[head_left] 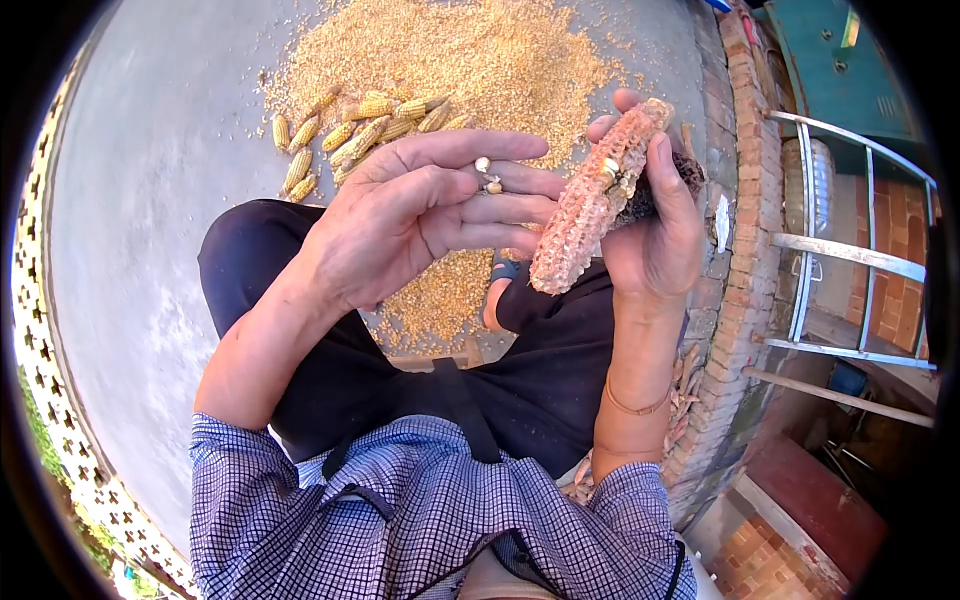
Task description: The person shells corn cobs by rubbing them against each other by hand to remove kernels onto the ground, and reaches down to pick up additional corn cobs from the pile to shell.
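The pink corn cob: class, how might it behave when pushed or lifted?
Nearly stripped of kernels, the pink corn cob is probably light for its size. Its rounded shape may roll; its pitted surface seems unlikely to slip.

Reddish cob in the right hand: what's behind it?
A dark, rough object and part of the right hand show behind the reddish cob. The cob covers some of the object; its full shape can't be seen.
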A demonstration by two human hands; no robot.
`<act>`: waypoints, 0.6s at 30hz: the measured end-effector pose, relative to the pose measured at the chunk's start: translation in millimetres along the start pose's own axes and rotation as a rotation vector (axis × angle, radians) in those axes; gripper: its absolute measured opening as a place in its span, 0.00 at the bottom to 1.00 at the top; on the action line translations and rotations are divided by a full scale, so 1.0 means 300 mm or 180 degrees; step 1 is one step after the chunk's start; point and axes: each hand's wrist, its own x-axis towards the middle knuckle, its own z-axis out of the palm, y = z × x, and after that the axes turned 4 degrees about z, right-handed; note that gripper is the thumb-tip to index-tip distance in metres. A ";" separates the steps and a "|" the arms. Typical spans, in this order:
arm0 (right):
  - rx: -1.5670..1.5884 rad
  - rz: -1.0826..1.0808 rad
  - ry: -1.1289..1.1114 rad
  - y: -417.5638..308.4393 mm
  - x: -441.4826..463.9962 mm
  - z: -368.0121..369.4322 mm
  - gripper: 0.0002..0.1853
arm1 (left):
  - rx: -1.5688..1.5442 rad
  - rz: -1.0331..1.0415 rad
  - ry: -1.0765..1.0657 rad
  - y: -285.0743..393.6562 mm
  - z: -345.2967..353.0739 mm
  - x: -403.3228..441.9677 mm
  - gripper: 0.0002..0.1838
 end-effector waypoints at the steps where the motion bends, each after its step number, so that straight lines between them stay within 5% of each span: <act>1: -0.0018 -0.0002 0.0008 -0.001 -0.002 0.000 0.19 | -0.0013 0.0026 -0.0019 -0.004 -0.002 -0.001 0.26; 18: -0.0269 -0.0053 -0.0183 0.001 0.000 -0.015 0.18 | 0.0383 0.0091 0.0166 -0.022 -0.004 0.000 0.24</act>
